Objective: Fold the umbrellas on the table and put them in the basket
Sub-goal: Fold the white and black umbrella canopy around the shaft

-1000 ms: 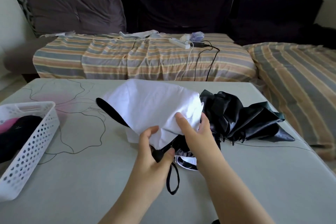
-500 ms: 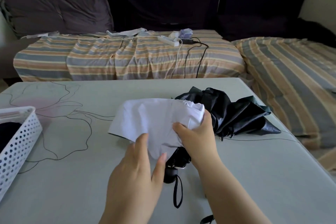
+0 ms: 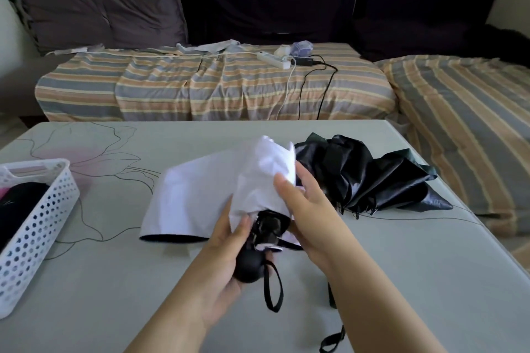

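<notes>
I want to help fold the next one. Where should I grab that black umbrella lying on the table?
Probably grab the black umbrella around its bunched middle, reaching from the near table edge. Its canopy lies crumpled and spread out, with loose pointed flaps toward the right that would likely slip. Its handle is hidden behind the white umbrella, so I cannot tell where that is.

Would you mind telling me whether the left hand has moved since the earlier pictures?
Yes. The left hand has shifted from the white canopy down to the black handle, which it now grips, nearer the table's front edge.
</notes>
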`<state>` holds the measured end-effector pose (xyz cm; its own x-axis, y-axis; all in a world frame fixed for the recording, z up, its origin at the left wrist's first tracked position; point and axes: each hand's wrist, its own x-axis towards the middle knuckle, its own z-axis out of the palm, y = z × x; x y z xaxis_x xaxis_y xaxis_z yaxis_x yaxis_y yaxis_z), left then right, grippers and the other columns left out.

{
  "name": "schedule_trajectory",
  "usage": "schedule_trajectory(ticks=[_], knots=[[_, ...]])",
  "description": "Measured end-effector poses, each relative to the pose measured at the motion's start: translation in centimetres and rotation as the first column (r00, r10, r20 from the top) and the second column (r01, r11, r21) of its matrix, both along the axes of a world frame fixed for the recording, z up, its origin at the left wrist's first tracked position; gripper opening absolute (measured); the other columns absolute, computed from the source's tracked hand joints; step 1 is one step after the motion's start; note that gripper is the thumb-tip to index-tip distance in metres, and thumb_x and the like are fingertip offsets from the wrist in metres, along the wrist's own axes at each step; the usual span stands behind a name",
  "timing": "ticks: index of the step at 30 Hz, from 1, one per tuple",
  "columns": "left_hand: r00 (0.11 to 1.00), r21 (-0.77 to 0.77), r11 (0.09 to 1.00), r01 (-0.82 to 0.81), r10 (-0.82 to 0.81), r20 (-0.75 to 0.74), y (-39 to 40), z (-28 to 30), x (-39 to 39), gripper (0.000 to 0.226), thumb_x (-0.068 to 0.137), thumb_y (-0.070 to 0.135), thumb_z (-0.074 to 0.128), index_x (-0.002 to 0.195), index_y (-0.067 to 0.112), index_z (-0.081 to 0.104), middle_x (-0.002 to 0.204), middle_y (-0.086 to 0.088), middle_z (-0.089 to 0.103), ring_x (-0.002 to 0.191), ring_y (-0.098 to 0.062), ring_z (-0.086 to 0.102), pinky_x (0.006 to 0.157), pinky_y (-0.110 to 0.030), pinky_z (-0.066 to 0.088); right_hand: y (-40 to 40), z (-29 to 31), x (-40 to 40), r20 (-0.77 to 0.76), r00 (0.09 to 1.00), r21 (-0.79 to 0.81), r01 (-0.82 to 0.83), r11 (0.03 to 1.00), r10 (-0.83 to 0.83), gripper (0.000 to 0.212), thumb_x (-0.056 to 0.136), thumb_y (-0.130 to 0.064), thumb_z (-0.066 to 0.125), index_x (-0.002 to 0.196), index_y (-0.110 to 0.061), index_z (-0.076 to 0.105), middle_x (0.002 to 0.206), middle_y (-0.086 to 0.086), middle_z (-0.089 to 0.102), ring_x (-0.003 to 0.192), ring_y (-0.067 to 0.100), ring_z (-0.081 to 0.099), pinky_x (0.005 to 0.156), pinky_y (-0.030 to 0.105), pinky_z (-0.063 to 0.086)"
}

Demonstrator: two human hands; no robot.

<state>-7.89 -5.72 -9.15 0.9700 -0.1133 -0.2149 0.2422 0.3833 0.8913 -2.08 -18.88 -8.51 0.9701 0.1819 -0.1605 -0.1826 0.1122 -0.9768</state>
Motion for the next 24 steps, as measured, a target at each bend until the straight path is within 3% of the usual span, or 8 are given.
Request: schedule_trajectory(ticks=[5, 7, 9, 11, 14, 17, 21, 24], knots=[[0.992, -0.068, 0.99, -0.123, 0.123, 0.0, 0.0, -0.3, 0.1, 0.041, 0.081, 0.036, 0.053, 0.12, 0.023, 0.058, 0.078, 0.003, 0.068, 0.06, -0.011, 0.065, 0.05, -0.021, 0.05, -1.6, 0.2, 0.1, 0.129, 0.989, -0.355, 0.118, 0.927, -0.076, 0.039, 0.089, -0.048, 0.054, 0.127, -0.047, 0.046, 0.112, -0.02, 0.059, 0.106, 0.002, 0.054, 0.095, 0.027, 0.039], [0.991, -0.003, 0.992, -0.126, 0.126, 0.04, 0.2, -0.6, 0.1, 0.041, 0.081, 0.038, 0.054, 0.12, 0.026, 0.058, 0.087, 0.006, 0.071, 0.07, -0.01, 0.068, 0.058, -0.023, 0.051, -2.0, 0.2, 0.0, 0.096, 0.995, -0.318, 0.052, 0.947, -0.023, 0.029, 0.088, -0.045, 0.058, 0.116, -0.042, 0.055, 0.109, -0.013, 0.065, 0.103, 0.007, 0.059, 0.094, 0.03, 0.043], [0.99, 0.058, 0.99, -0.126, 0.122, 0.072, 0.2, -0.7, 0.1, 0.041, 0.077, 0.038, 0.066, 0.117, 0.029, 0.059, 0.097, 0.008, 0.072, 0.081, -0.008, 0.069, 0.065, -0.023, 0.052, -2.3, 0.5, 0.0, 0.123, 0.992, -0.247, 0.051, 0.968, -0.021, 0.018, 0.085, -0.044, 0.065, 0.096, -0.029, 0.066, 0.093, 0.001, 0.071, 0.081, 0.019, 0.065, 0.083, 0.034, 0.052], [0.988, 0.092, 0.985, -0.144, 0.137, 0.075, 0.3, -0.9, 0.1, 0.047, 0.072, 0.027, 0.075, 0.116, 0.033, 0.058, 0.095, 0.009, 0.072, 0.077, -0.006, 0.068, 0.061, -0.018, 0.052, -2.8, 0.8, 0.1, 0.203, 0.974, -0.197, 0.14, 0.97, -0.1, 0.022, 0.085, -0.035, 0.07, 0.074, -0.018, 0.063, 0.066, 0.001, 0.063, 0.058, 0.015, 0.054, 0.059, 0.028, 0.045], [0.981, 0.181, 0.966, -0.184, 0.17, 0.09, 0.7, -1.3, 0.2, 0.061, 0.081, 0.011, 0.07, 0.122, 0.05, 0.048, 0.105, 0.015, 0.07, 0.084, -0.008, 0.067, 0.061, -0.017, 0.05, -3.7, 1.5, 0.0, 0.214, 0.956, -0.009, 0.208, 0.978, -0.202, 0.028, 0.082, -0.03, 0.068, 0.059, -0.02, 0.054, 0.057, -0.004, 0.051, 0.052, 0.009, 0.044, 0.051, 0.022, 0.035], [0.972, 0.25, 0.941, -0.229, 0.206, 0.116, 1.0, -1.4, 0.2, 0.065, 0.089, 0.007, 0.062, 0.129, 0.055, 0.042, 0.113, 0.019, 0.066, 0.08, -0.006, 0.068, 0.058, -0.014, 0.05, -4.7, 2.2, -0.1, 0.144, 0.977, 0.143, 0.14, 0.98, -0.16, 0.03, 0.075, -0.042, 0.065, 0.065, -0.015, 0.058, 0.068, 0.004, 0.058, 0.06, 0.015, 0.055, 0.056, 0.028, 0.045], [0.97, 0.253, 0.937, -0.241, 0.225, 0.09, 1.1, -1.3, 0.2, 0.066, 0.09, 0.004, 0.06, 0.13, 0.053, 0.042, 0.117, 0.009, 0.063, 0.066, -0.015, 0.067, 0.057, -0.025, 0.054, -5.5, 2.0, -0.4, 0.159, 0.973, -0.301, -0.111, 0.947, 0.165, 0.038, 0.074, -0.054, 0.072, 0.07, -0.017, 0.07, 0.063, -0.003, 0.061, 0.057, 0.01, 0.053, 0.058, 0.022, 0.041], [0.976, 0.185, 0.959, -0.216, 0.209, 0.058, 1.5, -0.8, 0.2, 0.065, 0.088, -0.004, 0.059, 0.124, 0.05, 0.049, 0.114, 0.01, 0.065, 0.072, -0.009, 0.067, 0.06, -0.02, 0.053, -6.1, 2.1, -0.4, 0.122, 0.983, -0.055, -0.131, 0.99, 0.137, 0.054, 0.054, -0.058, 0.084, 0.081, -0.013, 0.074, 0.079, 0.009, 0.07, 0.068, 0.018, 0.063, 0.062, 0.025, 0.052]])
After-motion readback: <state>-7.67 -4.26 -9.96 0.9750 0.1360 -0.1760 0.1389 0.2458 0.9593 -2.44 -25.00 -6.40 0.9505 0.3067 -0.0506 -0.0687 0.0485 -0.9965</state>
